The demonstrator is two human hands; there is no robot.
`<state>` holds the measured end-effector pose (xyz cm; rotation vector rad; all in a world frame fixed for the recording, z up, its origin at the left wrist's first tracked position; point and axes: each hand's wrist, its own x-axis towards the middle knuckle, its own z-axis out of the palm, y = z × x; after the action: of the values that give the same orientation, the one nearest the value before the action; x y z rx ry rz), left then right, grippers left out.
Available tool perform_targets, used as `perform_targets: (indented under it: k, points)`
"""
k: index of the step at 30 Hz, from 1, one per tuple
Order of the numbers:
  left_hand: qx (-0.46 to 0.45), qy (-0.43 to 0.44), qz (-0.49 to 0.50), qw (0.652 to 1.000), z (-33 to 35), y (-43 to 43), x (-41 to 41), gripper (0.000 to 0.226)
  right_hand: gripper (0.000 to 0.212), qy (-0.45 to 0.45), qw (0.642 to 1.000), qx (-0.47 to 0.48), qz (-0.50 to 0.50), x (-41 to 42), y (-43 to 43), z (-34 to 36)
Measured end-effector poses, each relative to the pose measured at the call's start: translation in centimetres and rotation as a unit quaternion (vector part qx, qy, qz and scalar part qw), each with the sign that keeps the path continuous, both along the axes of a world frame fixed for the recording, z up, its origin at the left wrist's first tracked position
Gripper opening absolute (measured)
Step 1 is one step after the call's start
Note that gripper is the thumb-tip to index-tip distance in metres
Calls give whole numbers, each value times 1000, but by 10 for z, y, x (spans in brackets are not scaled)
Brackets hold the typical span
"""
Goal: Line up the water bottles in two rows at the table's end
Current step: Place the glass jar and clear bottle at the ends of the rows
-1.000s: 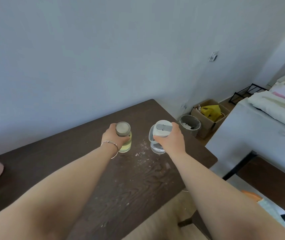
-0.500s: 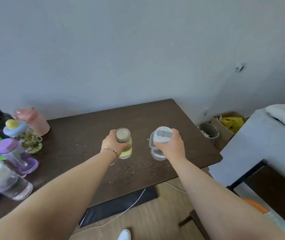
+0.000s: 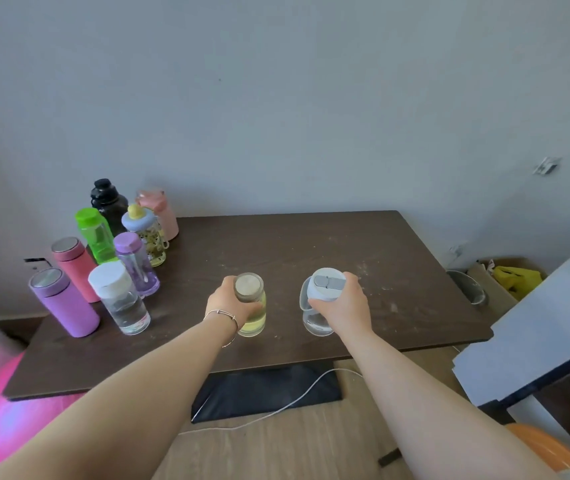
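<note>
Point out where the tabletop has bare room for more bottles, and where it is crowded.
Bare: the table between the two held bottles and the wall, and right of the right hand to the far edge. A narrow gap separates both hands. Crowded: the left end, around the green bottle and purple flask.

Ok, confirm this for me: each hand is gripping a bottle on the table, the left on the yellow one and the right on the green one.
Not quite. The head view shows the right hand on a clear bottle with a white and grey lid, not the green one, which stands untouched in the group at the left end of the table. The left hand is on the yellow bottle as you said.
</note>
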<state>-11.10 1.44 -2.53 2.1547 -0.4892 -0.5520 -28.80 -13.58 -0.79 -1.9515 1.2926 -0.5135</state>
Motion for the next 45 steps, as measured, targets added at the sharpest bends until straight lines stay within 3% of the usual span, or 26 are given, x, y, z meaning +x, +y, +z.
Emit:
perform_targets:
  k: [11, 23, 32, 45]
  points:
    - [33, -20, -37, 999, -22, 137, 100, 74, 92, 16, 1000, 13, 2, 106, 140, -13]
    - [30, -27, -22, 999, -38, 256, 188, 65, 90, 30, 999, 20, 26, 201, 253, -24]
    - [52, -20, 40, 998, -44, 305, 227, 64, 88, 37, 995, 19, 89, 252, 294, -27]
    - [51, -7, 47, 998, -50, 320, 236, 67, 82, 42, 986, 30, 161, 279, 317, -56]
